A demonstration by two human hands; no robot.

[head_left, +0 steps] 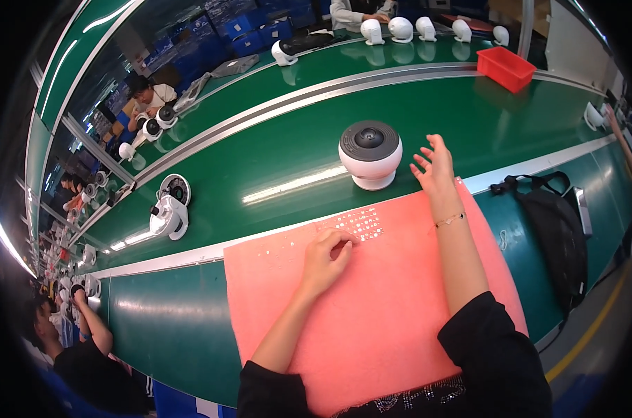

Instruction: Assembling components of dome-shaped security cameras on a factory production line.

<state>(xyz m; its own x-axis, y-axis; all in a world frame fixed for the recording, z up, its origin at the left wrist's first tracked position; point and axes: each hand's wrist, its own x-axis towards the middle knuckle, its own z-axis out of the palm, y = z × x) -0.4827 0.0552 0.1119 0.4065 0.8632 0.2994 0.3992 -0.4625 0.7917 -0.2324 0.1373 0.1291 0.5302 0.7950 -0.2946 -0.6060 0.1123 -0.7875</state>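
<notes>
The small screws [354,224] lie in loose rows on the far part of the pink mat [385,313], just beside the mat's far edge. The left hand [326,256] rests on the mat with its fingertips pinched at the near edge of the screw rows; the grip appears closed on one screw, though the part is too small to confirm. The right hand [434,167] is raised at the mat's far right corner, fingers spread and released, holding nothing, near the white dome camera unit [370,155] but apart from it.

The unit stands upright on the green belt [274,160], just beyond the mat, dark lens face up. Judged from this position, the unit is delivered to the station but not yet taken in hand, and most of the screws remain on the mat, so the fastening work is at an early stage. No driver tool is visible.

Further out: a second, opened unit [168,216] lies on the belt to the left. A red bin [505,67] sits on the far right. A black bag [549,223] lies on the surface to the right of the mat. Other workers sit along the line at far left.
</notes>
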